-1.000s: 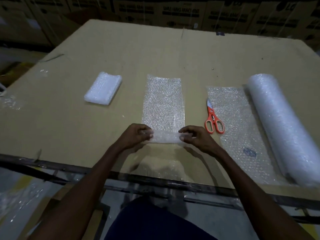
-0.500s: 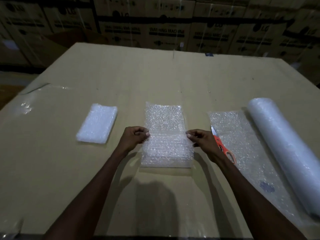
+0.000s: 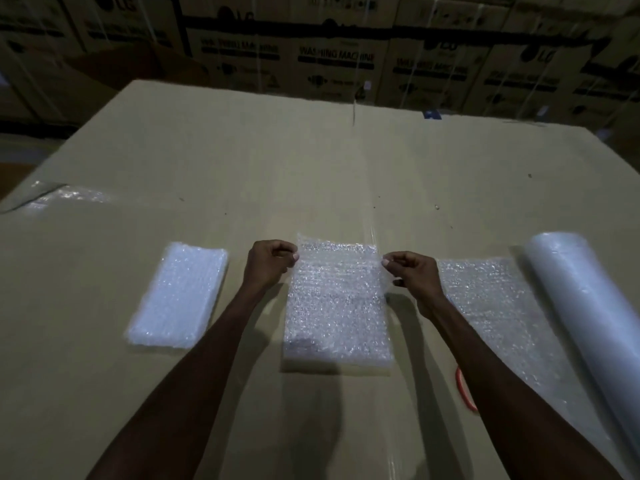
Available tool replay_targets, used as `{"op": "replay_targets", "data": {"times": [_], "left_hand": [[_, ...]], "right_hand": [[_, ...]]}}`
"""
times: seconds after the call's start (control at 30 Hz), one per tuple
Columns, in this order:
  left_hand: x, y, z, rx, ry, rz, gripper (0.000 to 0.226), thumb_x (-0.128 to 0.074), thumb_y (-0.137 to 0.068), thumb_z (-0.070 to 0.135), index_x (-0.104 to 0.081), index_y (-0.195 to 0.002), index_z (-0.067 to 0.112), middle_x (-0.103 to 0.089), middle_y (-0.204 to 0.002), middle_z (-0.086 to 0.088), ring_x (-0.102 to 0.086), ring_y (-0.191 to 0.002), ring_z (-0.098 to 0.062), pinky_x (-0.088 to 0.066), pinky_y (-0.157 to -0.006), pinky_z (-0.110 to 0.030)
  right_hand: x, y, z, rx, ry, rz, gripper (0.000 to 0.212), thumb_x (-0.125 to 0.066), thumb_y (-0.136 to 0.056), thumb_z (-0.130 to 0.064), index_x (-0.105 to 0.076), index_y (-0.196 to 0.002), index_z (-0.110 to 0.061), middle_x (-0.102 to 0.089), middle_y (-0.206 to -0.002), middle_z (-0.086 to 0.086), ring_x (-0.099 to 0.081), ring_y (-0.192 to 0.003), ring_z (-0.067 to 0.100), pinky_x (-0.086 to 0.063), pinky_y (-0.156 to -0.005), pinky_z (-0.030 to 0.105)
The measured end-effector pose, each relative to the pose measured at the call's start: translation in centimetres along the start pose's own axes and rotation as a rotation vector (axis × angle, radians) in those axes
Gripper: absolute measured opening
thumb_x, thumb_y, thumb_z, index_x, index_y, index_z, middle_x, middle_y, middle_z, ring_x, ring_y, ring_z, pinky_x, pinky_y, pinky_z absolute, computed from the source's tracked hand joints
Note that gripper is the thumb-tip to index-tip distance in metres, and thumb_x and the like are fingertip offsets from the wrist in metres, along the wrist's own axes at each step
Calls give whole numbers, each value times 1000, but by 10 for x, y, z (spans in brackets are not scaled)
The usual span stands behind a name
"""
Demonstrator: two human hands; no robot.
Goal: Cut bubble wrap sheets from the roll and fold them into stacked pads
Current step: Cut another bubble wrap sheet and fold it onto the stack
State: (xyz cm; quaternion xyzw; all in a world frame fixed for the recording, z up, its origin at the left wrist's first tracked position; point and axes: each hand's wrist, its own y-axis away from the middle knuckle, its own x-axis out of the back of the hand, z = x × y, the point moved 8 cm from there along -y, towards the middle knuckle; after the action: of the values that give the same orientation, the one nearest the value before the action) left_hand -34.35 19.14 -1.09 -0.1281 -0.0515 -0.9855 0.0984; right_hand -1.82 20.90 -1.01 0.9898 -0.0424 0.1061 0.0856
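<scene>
Head view: bubble wrap sheet lies folded over on the cardboard tabletop, centre. Left hand pinches the folded layer's far left corner; right hand pinches its far right corner. Finished pad lies well left. Unrolled wrap and roll lie right. A red handle, probably scissors, shows beside the right forearm.

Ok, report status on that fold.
Left hand and right hand pinch the bubble wrap sheet's folded-over edge. Finished pad lies left. Nothing obstructing.
</scene>
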Motion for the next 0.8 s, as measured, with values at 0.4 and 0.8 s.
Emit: {"op": "replay_targets", "data": {"times": [0.4,0.8], "left_hand": [[-10,-52,-1,-81,-379,199,9,-74,-84,23,-78,-92,25,-76,-89,8,-69,-83,-10,-52,-77,-26],[-31,-10,2,-399,-537,167,42,-65,-94,24,-61,-135,12,-61,-138,-3,-62,-118,-18,-48,-96,-32]], "right_hand": [[-17,-72,20,-61,67,85,11,-86,-80,-10,-76,-85,-12,-75,-76,12,-66,-64,23,-53,-62,35],[-30,-30,-12,172,419,238,35,-77,-90,-21,-70,-123,-10,-74,-113,4,-69,-95,14,-52,-84,25]]}}
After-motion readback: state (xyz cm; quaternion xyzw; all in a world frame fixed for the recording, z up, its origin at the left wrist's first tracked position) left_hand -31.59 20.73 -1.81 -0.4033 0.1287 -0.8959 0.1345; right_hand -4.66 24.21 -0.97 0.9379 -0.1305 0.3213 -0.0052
